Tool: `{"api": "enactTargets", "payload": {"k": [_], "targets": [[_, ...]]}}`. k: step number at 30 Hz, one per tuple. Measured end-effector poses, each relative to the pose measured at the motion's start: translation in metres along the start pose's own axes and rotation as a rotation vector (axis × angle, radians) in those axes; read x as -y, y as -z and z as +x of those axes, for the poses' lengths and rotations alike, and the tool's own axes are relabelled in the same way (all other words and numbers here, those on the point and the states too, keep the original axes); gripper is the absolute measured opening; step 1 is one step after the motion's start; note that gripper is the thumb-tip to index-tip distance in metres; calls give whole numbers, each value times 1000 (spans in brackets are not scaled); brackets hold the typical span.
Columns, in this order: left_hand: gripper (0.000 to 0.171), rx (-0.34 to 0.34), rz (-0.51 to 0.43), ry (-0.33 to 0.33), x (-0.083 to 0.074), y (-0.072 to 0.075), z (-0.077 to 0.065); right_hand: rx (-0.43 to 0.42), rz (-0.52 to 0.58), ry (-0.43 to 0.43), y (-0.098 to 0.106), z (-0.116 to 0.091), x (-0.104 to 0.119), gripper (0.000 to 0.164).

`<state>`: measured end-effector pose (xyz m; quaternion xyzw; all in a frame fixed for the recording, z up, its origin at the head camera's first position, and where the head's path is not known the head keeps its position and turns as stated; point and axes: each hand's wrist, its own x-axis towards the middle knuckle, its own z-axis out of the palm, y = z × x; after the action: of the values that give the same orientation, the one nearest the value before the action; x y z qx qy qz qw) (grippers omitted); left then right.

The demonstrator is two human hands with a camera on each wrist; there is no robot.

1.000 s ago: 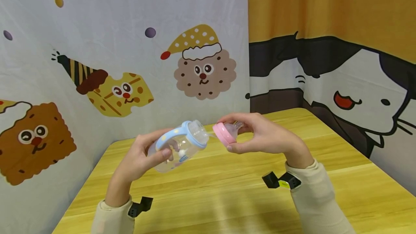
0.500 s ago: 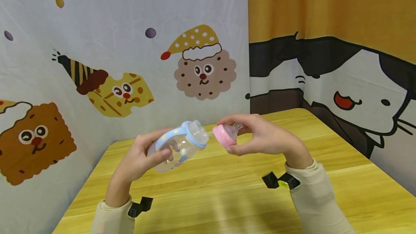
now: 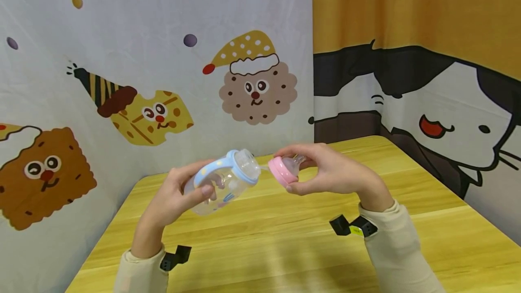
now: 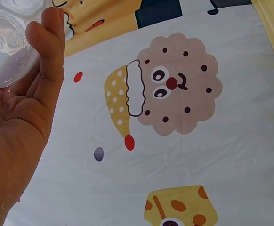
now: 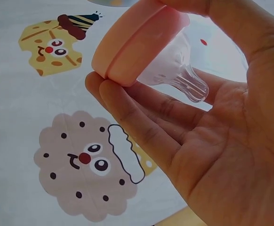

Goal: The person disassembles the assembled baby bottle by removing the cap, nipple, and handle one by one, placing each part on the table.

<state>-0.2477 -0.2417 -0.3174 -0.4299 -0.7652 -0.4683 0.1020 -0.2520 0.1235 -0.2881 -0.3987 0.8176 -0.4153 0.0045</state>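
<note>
My left hand [image 3: 177, 198] grips a clear baby bottle [image 3: 225, 189] with a light blue handle ring [image 3: 215, 166]. The bottle is tilted, its bare neck [image 3: 247, 163] pointing up and to the right. In the left wrist view the round base [image 4: 5, 49] of the bottle shows at the upper left. My right hand [image 3: 329, 171] holds a pink bottle collar [image 3: 281, 171] by its rim, between thumb and fingers. A clear nipple [image 5: 186, 75] sticks out of the collar toward my palm. A thin translucent straw [image 3: 263, 167] spans the small gap between collar and bottle neck.
Below both hands lies a yellow wood-grain table [image 3: 260, 248]. A white cloth [image 3: 134, 40] with cartoon prints hangs behind it, and an orange, black and white curtain [image 3: 407, 17] hangs at the right. Each wrist wears a small black camera [image 3: 175, 259].
The pink collar has tipped slightly and lowered a little in my right hand. The left hand and bottle stay almost still; the head view has shifted marginally.
</note>
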Motion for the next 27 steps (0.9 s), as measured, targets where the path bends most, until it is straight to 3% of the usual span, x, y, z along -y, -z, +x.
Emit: {"api": "enactTargets", "payload": {"k": [27], "targets": [[35,2,-77,13,7,6,-1,-35,-46,14,8,-6,-5,62]]}}
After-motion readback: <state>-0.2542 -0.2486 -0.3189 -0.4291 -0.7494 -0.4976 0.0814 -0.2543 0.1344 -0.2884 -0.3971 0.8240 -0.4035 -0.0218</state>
